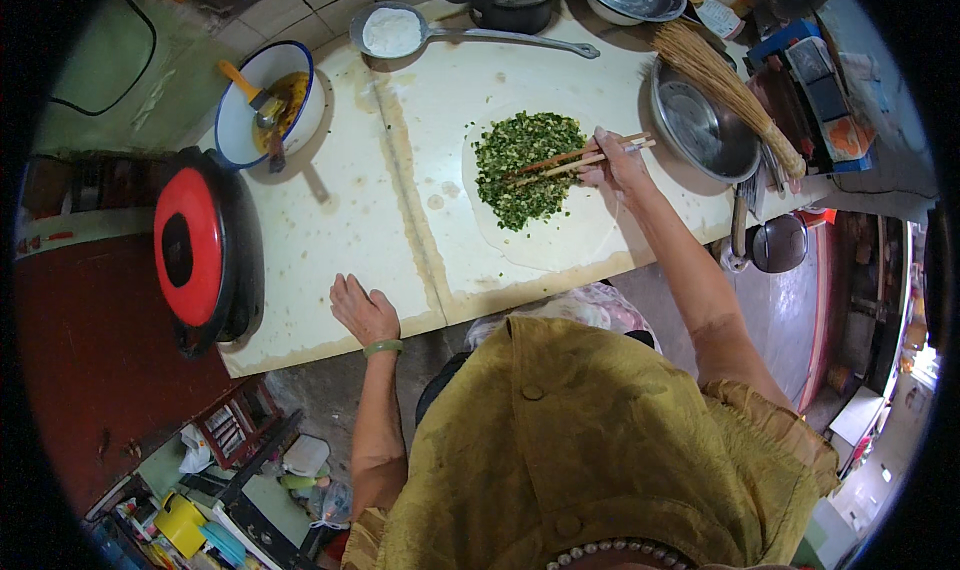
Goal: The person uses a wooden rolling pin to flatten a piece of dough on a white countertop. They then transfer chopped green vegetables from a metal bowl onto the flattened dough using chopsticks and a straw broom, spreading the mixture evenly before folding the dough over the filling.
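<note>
A thin round sheet of dough (559,249) lies on the pale worktop. Chopped green filling (517,166) is spread over its upper and left part. My right hand (616,163) holds a pair of wooden chopsticks (566,163) at the filling's right side, their tips in the greens. My left hand (365,311) rests on the worktop near its front edge, left of the dough, fingers slightly apart and holding nothing. A green bangle (382,347) circles the left wrist.
Behind are a ladle of white powder (392,32) and an enamel bowl (309,131) with oily liquid and brushes. A red-lidded electric pan (189,247) stands left. Right are a steel basin (705,127), a straw whisk brush (731,89) and a knife handle (739,225).
</note>
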`<action>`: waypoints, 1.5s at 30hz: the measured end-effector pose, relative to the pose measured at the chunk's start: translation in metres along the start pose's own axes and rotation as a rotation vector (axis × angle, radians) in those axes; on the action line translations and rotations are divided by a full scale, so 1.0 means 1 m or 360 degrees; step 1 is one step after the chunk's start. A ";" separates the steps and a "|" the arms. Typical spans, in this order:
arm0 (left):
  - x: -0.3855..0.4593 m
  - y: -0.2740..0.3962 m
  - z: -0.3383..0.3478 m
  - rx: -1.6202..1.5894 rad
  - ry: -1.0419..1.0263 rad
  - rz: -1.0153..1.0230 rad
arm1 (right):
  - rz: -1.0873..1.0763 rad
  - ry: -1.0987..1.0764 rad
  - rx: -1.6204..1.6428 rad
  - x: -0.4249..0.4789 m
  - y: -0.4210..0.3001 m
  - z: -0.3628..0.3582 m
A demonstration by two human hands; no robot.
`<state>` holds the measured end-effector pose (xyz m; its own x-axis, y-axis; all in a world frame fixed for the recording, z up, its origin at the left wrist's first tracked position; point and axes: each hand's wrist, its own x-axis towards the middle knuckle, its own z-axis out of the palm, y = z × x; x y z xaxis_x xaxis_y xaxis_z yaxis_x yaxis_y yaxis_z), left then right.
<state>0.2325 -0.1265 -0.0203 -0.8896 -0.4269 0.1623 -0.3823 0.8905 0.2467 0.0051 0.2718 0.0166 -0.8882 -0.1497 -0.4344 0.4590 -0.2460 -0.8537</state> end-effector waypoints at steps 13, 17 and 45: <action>0.001 0.003 -0.003 0.0017 -0.0023 -0.0010 | -0.0023 0.0172 0.0070 0.010 -0.010 0.007; 0.000 0.002 -0.001 0.0030 -0.0006 0.0000 | 0.0133 0.0065 -0.0100 0.007 -0.002 0.012; 0.002 0.003 -0.002 0.0105 -0.0022 0.0003 | -0.0289 0.0747 0.0241 0.004 -0.014 -0.023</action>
<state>0.2304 -0.1250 -0.0172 -0.8936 -0.4235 0.1491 -0.3959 0.8999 0.1830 -0.0054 0.2962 0.0200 -0.8516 0.3447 -0.3949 0.2639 -0.3691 -0.8911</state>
